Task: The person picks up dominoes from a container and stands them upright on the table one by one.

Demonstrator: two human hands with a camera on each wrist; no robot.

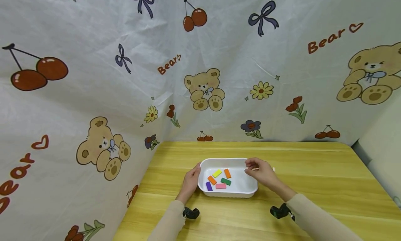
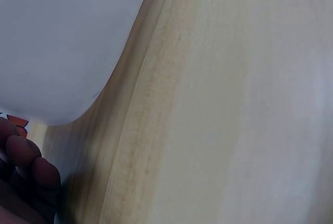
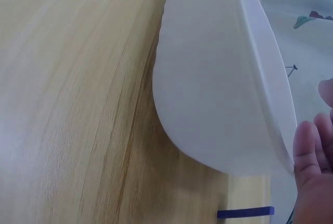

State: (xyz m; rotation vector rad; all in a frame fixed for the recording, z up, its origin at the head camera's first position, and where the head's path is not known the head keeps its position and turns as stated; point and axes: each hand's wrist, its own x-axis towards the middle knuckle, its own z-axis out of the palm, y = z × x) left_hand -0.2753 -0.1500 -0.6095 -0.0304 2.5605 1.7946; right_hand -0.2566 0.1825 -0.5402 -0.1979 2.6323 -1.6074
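Observation:
A white plastic tub stands on the wooden table. Small flat blocks lie in its left half: a yellow block, an orange block, another orange block, a green block, a pink block and a purple block. At the tub's left end, my left hand grips the rim. My right hand is over the far right corner, fingers loosely bent with nothing visible in them; in the right wrist view its fingers are right at the rim.
The table extends right and toward me. Past the tub's right end lies a thin dark blue bar. A white cloth printed with bears hangs along the back and left edges. Black devices are strapped at both wrists.

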